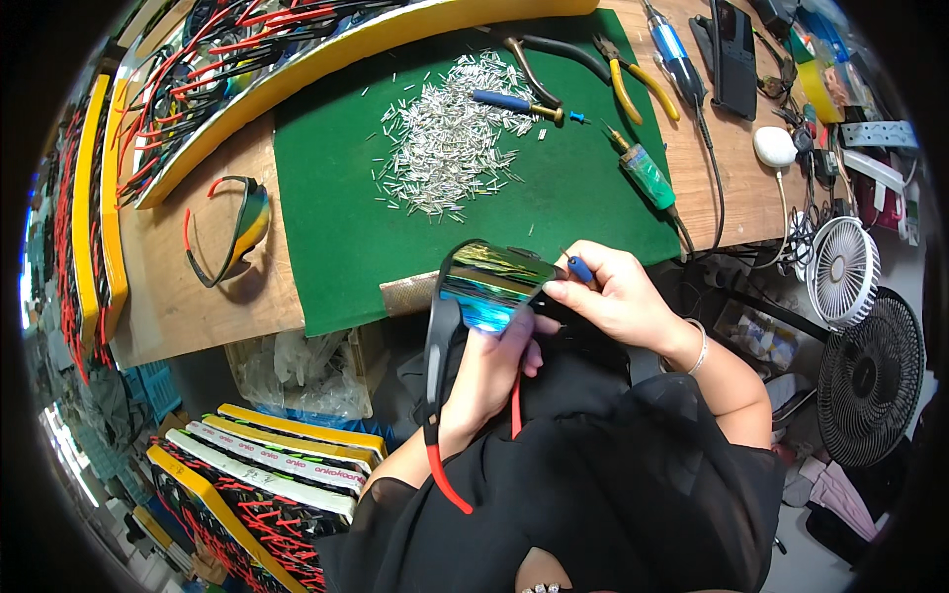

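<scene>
My left hand [484, 376] is closed on a pair of sports sunglasses [499, 280] with a mirrored lens and a black frame with red temple tips. They are held over my lap, just in front of the bench edge. At the right end of the frame, my right hand [623, 296] pinches a small blue-handled tool [581, 269]. Its tip is too small to make out. A second pair of sunglasses [235, 237] lies on the wood at the left. On the green mat [336, 247] is a heap of small silver metal pins [440, 148], with a blue-handled hand tool [501, 101] resting across it.
Dark-handled pliers [568, 51], yellow-handled cutters [623, 84] and a green-handled corded tool [645, 176] lie on the mat. To their right are a blue corded tool [675, 54], a phone [733, 59] and fans [842, 267]. Yellow-edged boxes [217, 138] of sunglasses stand at the left.
</scene>
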`<state>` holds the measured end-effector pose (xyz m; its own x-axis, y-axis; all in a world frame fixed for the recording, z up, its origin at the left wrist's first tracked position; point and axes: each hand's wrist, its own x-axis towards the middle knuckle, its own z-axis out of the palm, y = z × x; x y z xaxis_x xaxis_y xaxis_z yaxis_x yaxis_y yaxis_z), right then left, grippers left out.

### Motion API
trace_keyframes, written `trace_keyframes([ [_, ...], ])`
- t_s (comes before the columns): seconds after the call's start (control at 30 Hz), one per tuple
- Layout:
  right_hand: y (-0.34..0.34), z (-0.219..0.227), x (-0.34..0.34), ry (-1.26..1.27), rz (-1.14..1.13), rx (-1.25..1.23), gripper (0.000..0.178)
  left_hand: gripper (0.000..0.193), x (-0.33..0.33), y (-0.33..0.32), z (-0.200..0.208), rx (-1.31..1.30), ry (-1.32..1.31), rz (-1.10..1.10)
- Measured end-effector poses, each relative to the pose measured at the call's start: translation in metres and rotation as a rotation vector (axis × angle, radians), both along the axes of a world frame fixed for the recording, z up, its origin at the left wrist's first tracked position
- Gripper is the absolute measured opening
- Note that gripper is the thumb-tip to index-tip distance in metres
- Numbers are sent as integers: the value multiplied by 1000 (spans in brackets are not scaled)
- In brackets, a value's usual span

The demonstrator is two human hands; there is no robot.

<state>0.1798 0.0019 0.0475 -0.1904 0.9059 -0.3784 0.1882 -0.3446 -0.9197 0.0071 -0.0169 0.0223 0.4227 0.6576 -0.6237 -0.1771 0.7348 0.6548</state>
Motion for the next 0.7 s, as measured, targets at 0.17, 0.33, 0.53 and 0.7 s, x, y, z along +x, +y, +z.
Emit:
trace_keyframes([
  [0.17, 1, 0, -11, 95, -33, 1, 15, 20, 0, 11, -2, 64, 30, 97],
  [0.33, -5, -7, -20, 281, -176, -21, 26, 23, 5, 12, 13, 47, 43, 199],
  [0.53, -12, -9, -39, 447, -290, -85, 32, 27, 0, 1, -13, 11, -23, 258],
  [0.7, -10, -6, -46, 376, -324, -34, 31, 23, 4, 5, -8, -47, -9, 342],
])
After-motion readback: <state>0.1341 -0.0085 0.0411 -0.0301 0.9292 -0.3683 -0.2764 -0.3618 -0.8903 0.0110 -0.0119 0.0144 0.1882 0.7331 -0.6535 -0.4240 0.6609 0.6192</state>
